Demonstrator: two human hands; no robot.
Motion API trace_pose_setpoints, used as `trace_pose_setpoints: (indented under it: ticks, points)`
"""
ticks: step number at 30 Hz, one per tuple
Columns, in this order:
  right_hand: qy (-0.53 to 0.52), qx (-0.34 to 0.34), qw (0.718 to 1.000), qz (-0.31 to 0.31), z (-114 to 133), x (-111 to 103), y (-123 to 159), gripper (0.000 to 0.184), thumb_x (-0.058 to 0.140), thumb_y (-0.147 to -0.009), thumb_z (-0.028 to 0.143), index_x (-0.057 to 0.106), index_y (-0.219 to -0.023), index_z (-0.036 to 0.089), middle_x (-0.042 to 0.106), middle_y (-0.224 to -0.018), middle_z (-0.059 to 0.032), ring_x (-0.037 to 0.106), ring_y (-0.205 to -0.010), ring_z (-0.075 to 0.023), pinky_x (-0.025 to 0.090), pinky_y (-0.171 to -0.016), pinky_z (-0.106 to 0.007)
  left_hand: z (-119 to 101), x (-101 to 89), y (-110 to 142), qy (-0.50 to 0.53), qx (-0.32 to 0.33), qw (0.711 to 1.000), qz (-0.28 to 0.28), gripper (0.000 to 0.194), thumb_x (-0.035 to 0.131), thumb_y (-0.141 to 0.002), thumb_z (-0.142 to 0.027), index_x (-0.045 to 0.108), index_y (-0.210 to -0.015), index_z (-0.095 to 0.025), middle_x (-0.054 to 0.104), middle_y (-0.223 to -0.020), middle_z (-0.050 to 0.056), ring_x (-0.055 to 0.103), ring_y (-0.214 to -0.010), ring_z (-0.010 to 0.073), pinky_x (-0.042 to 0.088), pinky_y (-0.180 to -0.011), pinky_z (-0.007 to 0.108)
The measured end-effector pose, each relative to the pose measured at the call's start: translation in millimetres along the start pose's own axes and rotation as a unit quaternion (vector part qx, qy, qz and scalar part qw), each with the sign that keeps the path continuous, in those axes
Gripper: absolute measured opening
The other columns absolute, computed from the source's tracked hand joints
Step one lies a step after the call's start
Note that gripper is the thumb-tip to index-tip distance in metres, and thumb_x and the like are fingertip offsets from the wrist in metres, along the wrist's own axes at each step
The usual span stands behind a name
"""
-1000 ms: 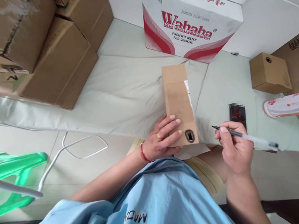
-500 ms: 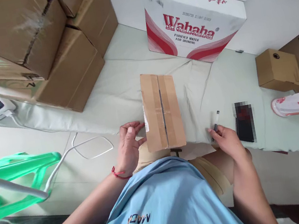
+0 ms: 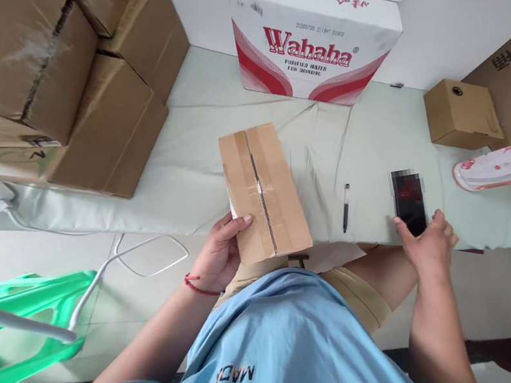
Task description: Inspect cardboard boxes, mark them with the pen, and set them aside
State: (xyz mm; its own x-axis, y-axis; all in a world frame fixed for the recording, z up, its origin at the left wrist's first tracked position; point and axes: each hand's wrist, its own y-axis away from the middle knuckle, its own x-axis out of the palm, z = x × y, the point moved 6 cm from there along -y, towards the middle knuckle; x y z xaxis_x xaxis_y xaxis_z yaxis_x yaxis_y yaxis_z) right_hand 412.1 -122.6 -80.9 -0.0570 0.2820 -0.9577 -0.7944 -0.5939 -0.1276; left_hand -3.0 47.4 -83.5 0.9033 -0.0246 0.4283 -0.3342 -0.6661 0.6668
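Note:
In front of my body lies a taped brown cardboard box [image 3: 265,193], a seam running down its top. My left hand [image 3: 220,243] grips its near left edge; the thumb rests on top and the fingers are hidden beside or under it. My right hand [image 3: 425,240] is at the near end of a black smartphone [image 3: 410,211], thumb on one side and fingers spread on the other; whether they touch it I cannot tell. Between box and phone, a black pen [image 3: 345,210] lies on the pale cloth.
A white and red water carton [image 3: 315,54] stands at the back. Large brown cartons [image 3: 111,124] are stacked at the left. To the right are a small brown box [image 3: 461,114] and an orange-white cylinder [image 3: 506,164]. A green stool [image 3: 27,321] stands on the floor at left.
My right hand has put the pen down on the cloth and moved right to the phone. My left hand has closed on the box's edge, and the box is turned slightly.

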Motion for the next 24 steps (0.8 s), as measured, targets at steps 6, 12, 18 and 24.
trace_pose_setpoints:
  ticks: [6,12,18,24]
  points:
    - [0.034,0.068,0.996,0.038,-10,16,0,0.109,0.072,-0.085,0.071,0.047,-0.158,-0.005,0.054,-0.151,-0.0422,0.048,-0.145,-0.0571,0.038,-0.122,-0.069,-32,-15.5,-2,-0.246,0.205,0.939,-0.122,0.102,0.088,-0.079,-0.069,0.052,-0.165,-0.027,0.066,-0.133,0.013,0.068,-0.122,0.0345,0.058,-0.112,0.059]
    - [0.007,0.102,0.991,0.084,-18,20,-23,0.102,0.080,-0.072,0.070,0.058,-0.148,0.006,0.060,-0.141,-0.0331,0.053,-0.140,-0.0527,0.038,-0.124,-0.067,-39,34.8,1,-0.486,0.347,0.802,-0.007,0.084,0.065,-0.098,-0.074,0.055,-0.167,-0.029,0.057,-0.135,0.014,0.059,-0.130,0.0348,0.053,-0.120,0.058]
    - [-0.005,0.110,0.986,0.129,-31,13,-29,0.099,0.088,-0.060,0.065,0.061,-0.134,0.005,0.062,-0.137,-0.0359,0.063,-0.130,-0.0485,0.052,-0.111,-0.057,-19,62.4,-2,-0.514,0.340,0.780,0.107,0.101,0.067,-0.094,-0.082,0.041,-0.176,-0.029,0.054,-0.132,0.017,0.065,-0.122,0.0368,0.063,-0.107,0.060]
    - [-0.051,0.088,0.985,0.141,-34,10,-21,0.104,0.084,-0.065,0.065,0.054,-0.149,0.013,0.071,-0.136,-0.0255,0.070,-0.124,-0.0388,0.055,-0.105,-0.047,2,54.7,20,-0.515,0.366,0.750,0.194,0.125,0.092,-0.077,-0.076,0.028,-0.178,-0.041,0.014,-0.181,0.020,0.029,-0.165,0.0541,0.068,-0.104,0.060]
